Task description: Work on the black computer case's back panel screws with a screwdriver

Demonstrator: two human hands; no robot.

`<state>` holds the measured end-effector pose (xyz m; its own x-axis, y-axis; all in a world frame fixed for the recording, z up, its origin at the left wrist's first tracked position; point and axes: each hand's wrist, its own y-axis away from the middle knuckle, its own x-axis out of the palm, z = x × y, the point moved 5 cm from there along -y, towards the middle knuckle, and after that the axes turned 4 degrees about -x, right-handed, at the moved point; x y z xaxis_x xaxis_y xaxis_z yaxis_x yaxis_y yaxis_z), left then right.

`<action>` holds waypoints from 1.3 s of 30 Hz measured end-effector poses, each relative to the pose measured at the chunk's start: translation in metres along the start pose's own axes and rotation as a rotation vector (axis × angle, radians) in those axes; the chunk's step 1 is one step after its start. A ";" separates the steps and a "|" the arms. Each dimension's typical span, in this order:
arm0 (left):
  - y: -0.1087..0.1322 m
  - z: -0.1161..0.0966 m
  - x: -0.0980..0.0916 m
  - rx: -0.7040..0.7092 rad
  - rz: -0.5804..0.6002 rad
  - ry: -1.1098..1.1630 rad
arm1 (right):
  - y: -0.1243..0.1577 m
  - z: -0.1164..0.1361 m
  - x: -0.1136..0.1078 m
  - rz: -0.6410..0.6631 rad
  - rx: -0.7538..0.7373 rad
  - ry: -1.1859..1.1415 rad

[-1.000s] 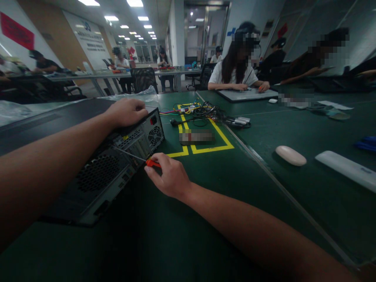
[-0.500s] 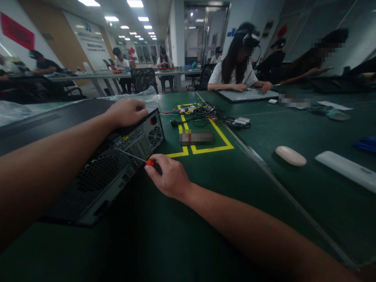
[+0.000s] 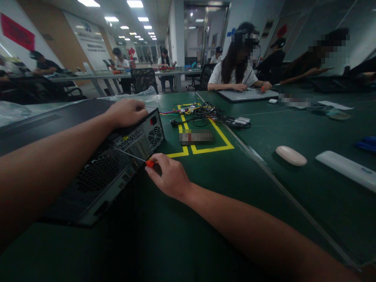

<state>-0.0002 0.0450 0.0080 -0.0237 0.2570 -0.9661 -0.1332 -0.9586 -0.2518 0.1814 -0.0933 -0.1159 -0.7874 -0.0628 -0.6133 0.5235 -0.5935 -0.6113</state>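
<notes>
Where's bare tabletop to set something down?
Two patches look bare: between the right hand, yellow tape and table seam; and right of that seam, nearer than the white bar. Crowded: the tape's far end, with tangled cables, and the computer case, with left hand and screwdriver.

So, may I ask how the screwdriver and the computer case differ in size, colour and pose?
The screwdriver is small and thin; the computer case is large and boxy.
The screwdriver has an orange handle; the case is mostly black and grey.
The screwdriver is held in the right hand; the case rests on the table.
Both are touched by a hand.
</notes>
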 end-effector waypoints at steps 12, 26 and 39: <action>0.000 0.000 0.001 0.014 0.011 0.015 | -0.001 0.000 -0.001 -0.008 0.012 0.005; 0.000 -0.002 0.000 0.008 -0.004 0.003 | 0.001 0.000 -0.001 -0.004 0.038 0.009; 0.001 -0.002 0.000 -0.006 0.003 -0.001 | 0.000 0.000 0.000 -0.010 0.058 0.015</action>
<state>0.0012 0.0441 0.0082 -0.0253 0.2545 -0.9667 -0.1269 -0.9600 -0.2494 0.1816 -0.0935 -0.1154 -0.7873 -0.0453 -0.6149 0.4959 -0.6393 -0.5877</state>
